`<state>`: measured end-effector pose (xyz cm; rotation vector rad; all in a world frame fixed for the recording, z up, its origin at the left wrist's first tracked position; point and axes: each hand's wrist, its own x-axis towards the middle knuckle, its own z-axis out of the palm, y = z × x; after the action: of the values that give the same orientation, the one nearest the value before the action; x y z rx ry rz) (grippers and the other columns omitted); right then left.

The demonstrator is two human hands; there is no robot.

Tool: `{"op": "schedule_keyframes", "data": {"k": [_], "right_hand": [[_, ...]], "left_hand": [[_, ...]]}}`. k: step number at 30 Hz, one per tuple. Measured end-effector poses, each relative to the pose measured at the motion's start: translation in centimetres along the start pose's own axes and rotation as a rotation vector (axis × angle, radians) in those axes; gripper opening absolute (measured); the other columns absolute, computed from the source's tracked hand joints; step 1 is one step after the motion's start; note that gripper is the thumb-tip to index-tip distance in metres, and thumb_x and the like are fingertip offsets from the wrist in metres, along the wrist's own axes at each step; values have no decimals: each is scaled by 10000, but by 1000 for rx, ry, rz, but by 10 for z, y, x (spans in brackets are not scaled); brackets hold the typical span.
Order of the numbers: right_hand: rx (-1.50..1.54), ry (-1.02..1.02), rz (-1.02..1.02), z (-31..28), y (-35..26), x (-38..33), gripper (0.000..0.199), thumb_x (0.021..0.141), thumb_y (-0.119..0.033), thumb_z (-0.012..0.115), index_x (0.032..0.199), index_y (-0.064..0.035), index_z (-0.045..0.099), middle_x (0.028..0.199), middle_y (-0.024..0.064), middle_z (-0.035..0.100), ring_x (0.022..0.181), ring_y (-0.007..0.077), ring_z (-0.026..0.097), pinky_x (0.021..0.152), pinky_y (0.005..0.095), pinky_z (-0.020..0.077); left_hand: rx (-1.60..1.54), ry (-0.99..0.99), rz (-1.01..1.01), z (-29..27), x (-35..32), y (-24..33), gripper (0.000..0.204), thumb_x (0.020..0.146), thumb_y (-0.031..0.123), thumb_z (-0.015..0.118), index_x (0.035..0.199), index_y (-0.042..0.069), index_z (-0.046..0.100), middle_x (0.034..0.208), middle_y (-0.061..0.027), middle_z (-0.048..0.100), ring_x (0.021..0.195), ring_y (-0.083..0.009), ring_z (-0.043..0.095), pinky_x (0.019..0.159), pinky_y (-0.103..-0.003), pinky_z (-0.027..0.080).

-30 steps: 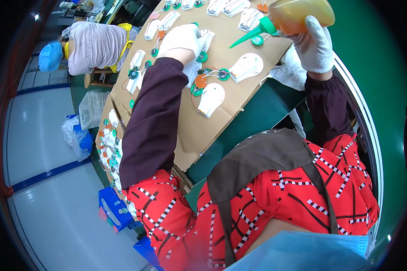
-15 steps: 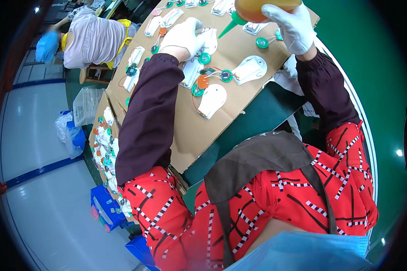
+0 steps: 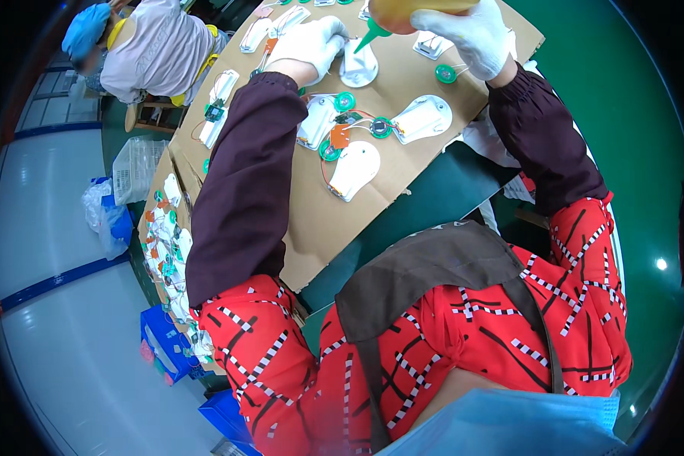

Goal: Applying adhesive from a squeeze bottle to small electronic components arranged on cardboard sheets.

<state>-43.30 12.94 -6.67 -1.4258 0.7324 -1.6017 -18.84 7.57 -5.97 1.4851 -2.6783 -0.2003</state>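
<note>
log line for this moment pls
left hand: steadies white shell | right hand: grips amber squeeze bottle, green nozzle on shell | surface: cardboard sheet

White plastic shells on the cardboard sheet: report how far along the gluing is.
Done: cannot tell; no glue is visible on any shell. In hand: left hand steadies a white plastic shell; right hand points the amber squeeze bottle's green nozzle at it. Left: nearer shells on the brown cardboard sheet, untouched.

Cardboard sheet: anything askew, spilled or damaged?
No spill or damage shows. The cardboard sheet overhangs the green table toward the person, propped at a slant. White shells lie at mixed angles, wires loose. The bottle is cut off by the frame.
</note>
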Motion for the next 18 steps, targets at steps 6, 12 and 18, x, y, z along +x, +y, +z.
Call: {"op": "schedule_keyframes", "data": {"k": [6,12,18], "right_hand": [[-22,-93,-148,0,20,15,910,583,-150,903,1339,-27,412,1269,95,544,1188,189,510,1009,337,413],[116,-66,-105,-3,9,12,905,581,-137,906,1334,-28,417,1252,84,546,1166,179,516,996,336,422],[155,-3,-60,-4,-8,2,884,586,-122,903,1323,-25,426,1223,81,554,1124,169,533,973,328,436]], "left_hand": [[18,7,45,-5,5,4,242,937,217,507,1131,145,632,954,-86,666,925,-249,621,828,-352,473],[23,-86,-29,-3,13,1,260,923,232,492,1076,119,670,905,-75,684,888,-230,641,819,-337,475],[43,-146,-172,-18,7,21,254,858,235,556,1020,142,728,1039,-112,688,955,-288,640,878,-353,480]]}}
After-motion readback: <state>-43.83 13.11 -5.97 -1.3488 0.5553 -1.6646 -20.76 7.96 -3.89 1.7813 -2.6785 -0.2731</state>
